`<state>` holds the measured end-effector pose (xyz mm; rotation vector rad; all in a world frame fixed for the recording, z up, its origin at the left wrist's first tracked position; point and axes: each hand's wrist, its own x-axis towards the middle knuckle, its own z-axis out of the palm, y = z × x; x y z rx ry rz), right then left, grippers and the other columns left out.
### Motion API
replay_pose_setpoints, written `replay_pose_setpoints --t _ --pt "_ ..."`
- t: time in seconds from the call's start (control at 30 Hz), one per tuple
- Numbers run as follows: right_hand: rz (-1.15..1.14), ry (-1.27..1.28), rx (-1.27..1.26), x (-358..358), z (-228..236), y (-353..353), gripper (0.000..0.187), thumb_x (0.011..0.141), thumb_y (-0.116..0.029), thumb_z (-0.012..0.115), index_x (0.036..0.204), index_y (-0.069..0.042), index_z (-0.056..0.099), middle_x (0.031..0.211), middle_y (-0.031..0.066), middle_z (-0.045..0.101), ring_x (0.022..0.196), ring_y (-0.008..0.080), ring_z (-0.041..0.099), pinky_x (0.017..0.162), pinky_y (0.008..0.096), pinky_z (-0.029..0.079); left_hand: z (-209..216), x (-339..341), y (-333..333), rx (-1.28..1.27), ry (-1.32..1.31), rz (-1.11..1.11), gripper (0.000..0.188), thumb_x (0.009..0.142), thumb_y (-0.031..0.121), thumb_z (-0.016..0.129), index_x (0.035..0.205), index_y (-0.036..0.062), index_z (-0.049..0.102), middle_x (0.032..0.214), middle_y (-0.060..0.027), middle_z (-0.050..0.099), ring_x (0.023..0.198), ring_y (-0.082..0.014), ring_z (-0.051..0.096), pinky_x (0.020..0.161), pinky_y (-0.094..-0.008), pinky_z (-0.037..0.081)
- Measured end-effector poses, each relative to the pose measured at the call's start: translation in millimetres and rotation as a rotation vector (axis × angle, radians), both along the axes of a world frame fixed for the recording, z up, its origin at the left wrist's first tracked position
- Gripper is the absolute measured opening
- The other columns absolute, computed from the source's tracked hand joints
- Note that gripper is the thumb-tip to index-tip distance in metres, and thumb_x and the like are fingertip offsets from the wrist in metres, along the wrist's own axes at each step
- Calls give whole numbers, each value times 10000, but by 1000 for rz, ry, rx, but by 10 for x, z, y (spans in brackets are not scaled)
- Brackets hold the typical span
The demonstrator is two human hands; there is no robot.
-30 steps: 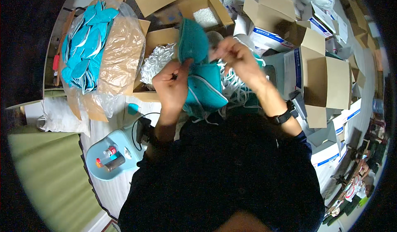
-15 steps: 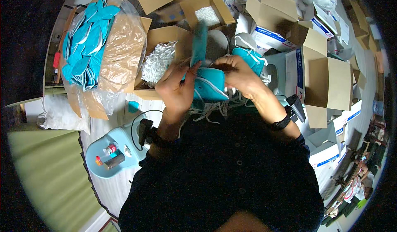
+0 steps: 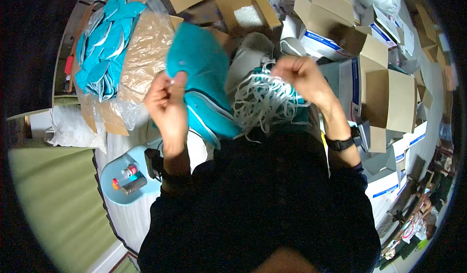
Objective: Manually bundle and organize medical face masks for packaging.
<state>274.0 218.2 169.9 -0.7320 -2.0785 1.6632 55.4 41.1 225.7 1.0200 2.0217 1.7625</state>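
Observation:
My left hand (image 3: 168, 105) is closed, thumb against fingers, on the edge of teal face masks (image 3: 199, 61), flat fabric pieces with white edging, the upper one standing up and blurred. Below it, a folded teal piece (image 3: 206, 115) with white edging hangs toward my lap. My right hand (image 3: 304, 78) is raised at the right with its fingers drawn together, slightly smeared. Just under it lies a tangle of white straps (image 3: 265, 100) over more teal fabric on my lap. Whether a strap sits between the right fingertips is unclear.
At the left stands a plastic-lined carton (image 3: 146, 54) heaped with teal pieces (image 3: 104, 44). A brown carton (image 3: 270, 10) with small white pieces is ahead. Open white-and-blue boxes (image 3: 348, 83) crowd the right. A light-blue stool (image 3: 114, 197) holds bottles at the lower left.
My hands have moved apart: the left has gone leftward with the teal masks, which now spread wide to view. The right has moved slightly rightward, and the strap tangle is uncovered.

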Motion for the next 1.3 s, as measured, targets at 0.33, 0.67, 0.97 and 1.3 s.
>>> replay_pose_setpoints --t 0.33,0.67,0.97,1.3 --pt "-89 196 56 -314 254 -328 296 801 -90 683 1070 8 610 923 165 660 828 273 633 739 362 492 -308 43 261 -21 -551 -392 136 932 96 537 948 20 649 823 10 628 747 -67 544 667 -206 428" --pt "-16 -151 553 -840 173 -765 400 787 -137 697 1137 15 577 1162 204 584 1012 320 594 838 381 485 -565 -2 670 188 -1141 272 457 953 506 409 834 100 582 728 -40 577 647 -170 551 602 -301 466" --pt "84 98 19 -924 58 -159 378 824 -63 677 1181 -13 565 1019 62 654 940 137 575 866 306 460 -522 -343 306 21 -632 -470 248 867 93 660 1102 24 622 944 -9 650 890 -79 576 803 -264 484" --pt "-184 -38 -147 -262 -120 251 319 917 -196 591 1152 19 566 955 104 670 806 157 641 653 275 510 172 -2608 479 39 -559 480 564 813 283 690 1223 -46 486 1201 -164 548 1038 -272 563 872 -408 487"
